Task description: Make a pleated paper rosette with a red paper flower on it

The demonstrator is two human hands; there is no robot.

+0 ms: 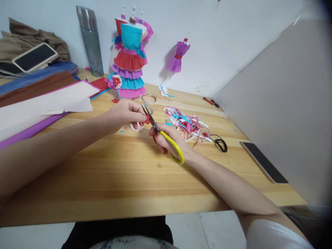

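Observation:
Between the fingertips of my left hand is a small piece of red paper, pinched at its edge. My right hand grips yellow-handled scissors, their dark blades a little apart and right beside the red paper. Whether the blades touch the paper I cannot tell. Under my left fingers lies a pleated cream paper rosette, partly hidden. A ring of tape lies just beyond my hands, with another roll partly hidden behind the scissors' tips.
Paper dress figures and a purple one stand at the back. Paper scraps and a black hair tie lie right of my hands. Crepe paper sheets, a bottle and a phone are left; another phone lies right.

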